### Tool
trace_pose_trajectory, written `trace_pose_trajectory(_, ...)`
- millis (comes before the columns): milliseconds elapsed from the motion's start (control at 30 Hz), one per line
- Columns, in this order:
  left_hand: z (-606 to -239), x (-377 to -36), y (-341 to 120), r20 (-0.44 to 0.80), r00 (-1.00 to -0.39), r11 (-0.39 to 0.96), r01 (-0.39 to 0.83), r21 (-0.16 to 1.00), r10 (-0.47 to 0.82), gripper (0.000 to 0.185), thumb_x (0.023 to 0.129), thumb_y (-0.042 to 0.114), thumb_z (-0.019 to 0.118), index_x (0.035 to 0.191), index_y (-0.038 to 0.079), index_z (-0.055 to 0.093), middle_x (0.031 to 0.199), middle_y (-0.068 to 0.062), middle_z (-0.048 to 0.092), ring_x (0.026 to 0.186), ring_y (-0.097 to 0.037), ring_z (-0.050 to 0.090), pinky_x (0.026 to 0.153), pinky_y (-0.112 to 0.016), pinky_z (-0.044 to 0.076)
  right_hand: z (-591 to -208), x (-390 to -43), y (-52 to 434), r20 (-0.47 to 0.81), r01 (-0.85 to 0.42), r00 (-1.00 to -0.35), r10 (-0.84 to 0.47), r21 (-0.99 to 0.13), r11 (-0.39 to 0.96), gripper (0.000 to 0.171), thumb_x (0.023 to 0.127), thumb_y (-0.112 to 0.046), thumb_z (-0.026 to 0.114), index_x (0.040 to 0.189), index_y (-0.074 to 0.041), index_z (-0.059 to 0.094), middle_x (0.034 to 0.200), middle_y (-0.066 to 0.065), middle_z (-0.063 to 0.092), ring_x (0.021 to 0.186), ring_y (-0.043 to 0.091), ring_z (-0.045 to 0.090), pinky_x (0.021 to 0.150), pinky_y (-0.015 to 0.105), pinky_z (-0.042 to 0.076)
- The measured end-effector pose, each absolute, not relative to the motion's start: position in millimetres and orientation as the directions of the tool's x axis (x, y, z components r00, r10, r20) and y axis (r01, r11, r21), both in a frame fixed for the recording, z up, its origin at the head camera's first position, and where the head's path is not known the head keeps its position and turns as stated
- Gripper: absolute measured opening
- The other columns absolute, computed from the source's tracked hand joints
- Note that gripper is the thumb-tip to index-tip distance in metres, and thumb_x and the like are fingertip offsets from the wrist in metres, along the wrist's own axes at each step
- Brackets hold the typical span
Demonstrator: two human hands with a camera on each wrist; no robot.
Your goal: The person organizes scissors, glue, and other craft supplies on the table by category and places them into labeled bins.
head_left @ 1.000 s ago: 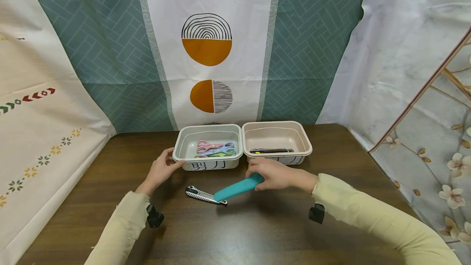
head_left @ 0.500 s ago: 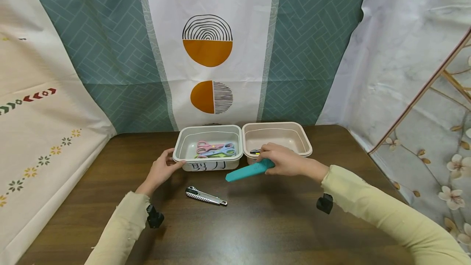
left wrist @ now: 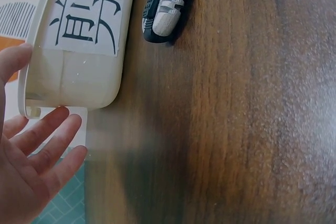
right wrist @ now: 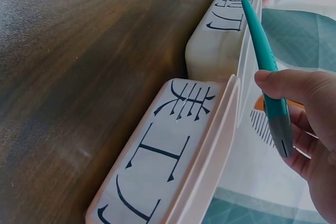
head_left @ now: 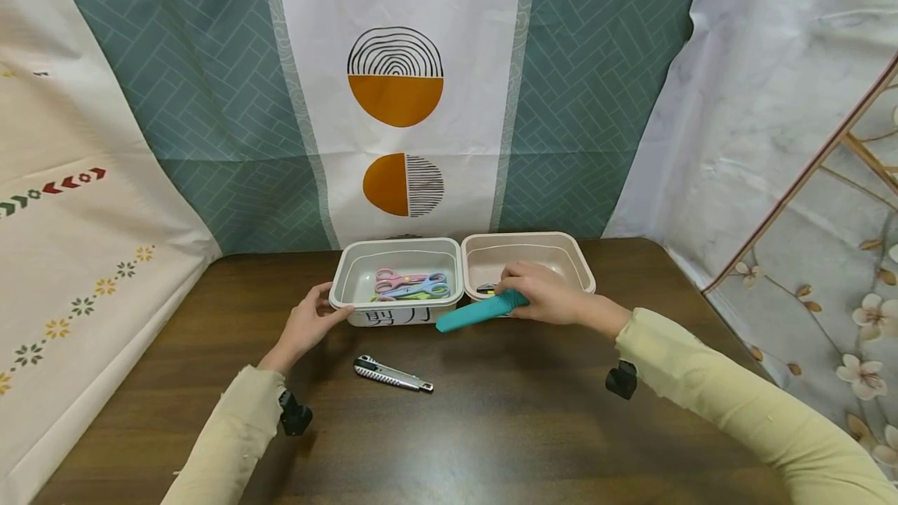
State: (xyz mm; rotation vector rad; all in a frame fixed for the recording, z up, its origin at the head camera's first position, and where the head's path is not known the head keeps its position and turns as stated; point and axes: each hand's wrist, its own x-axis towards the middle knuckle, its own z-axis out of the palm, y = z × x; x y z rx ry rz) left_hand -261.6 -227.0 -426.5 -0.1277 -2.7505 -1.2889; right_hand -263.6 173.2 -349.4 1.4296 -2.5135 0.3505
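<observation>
My right hand (head_left: pixel 543 293) grips a teal utility knife (head_left: pixel 480 312) with a grey, slotted end, held over the front rim of the beige bin (head_left: pixel 585 279). In the right wrist view the thumb presses one side of that knife (right wrist: pixel 262 51) and the fingers wrap the other. My left hand (head_left: pixel 306 327) holds the corner of the pale grey-green bin (head_left: pixel 338 275): its thumb lies on the rim, and its fingers (left wrist: pixel 55 132) are against the end wall. Pink, blue and green scissors (head_left: pixel 410 287) lie inside. A silver utility knife (head_left: pixel 393 374) lies on the table before that bin.
Both bins stand side by side near the back edge of the brown table (head_left: pixel 491 427), with black characters on their fronts. A black and yellow tip (head_left: pixel 486 289) shows inside the beige bin beside my right hand. A patterned curtain (head_left: pixel 561 139) hangs close behind.
My right hand has carried the teal utility knife away from above the silver one, back and right to the beige bin's rim. My left hand has stayed at its bin.
</observation>
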Motion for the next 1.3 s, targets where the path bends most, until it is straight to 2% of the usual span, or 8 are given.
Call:
trace_pose_trajectory(200,-427,-262,-227,0.124,-0.991,0.636,0.12,0.762,0.038,0.069,0.084,0.036,0.064,0.133,-0.001,0.034,0.112,-0.025,0.057,0.101,-0.034,0.055,0.082,-0.046,0.043,-347,-266,172,0.321,-0.863,-0.499,-0.805,-0.095,0.497,0.033,0.068,-0.01,0.079,0.097,-0.005,0.065,0.092,0.005,0.053,0.085,0.018,0.049,0.076,0.033,0.043)
trace_pose_trajectory(433,-427,-262,-228,0.134,-0.99,0.63,0.132,0.765,0.044,0.068,0.084,0.035,0.064,0.133,-0.001,0.034,0.111,-0.025,0.058,0.1,-0.033,0.056,0.081,-0.045,0.044,-347,-269,175,0.374,-0.857,-0.486,-0.79,-0.025,0.515,0.034,0.067,-0.008,0.079,0.097,-0.005,0.064,0.091,0.005,0.051,0.082,0.019,0.048,0.073,0.033,0.042)
trace_pose_trajectory(1300,-427,-262,-228,0.145,-0.989,0.634,0.138,0.761,0.041,0.068,0.083,0.033,0.065,0.133,-0.002,0.034,0.11,-0.025,0.058,0.1,-0.032,0.056,0.08,-0.044,0.044,-342,-288,202,0.374,-0.806,-0.544,-0.751,0.015,0.591,0.035,0.067,-0.009,0.079,0.098,-0.003,0.065,0.095,0.007,0.053,0.088,0.022,0.051,0.076,0.039,0.041)
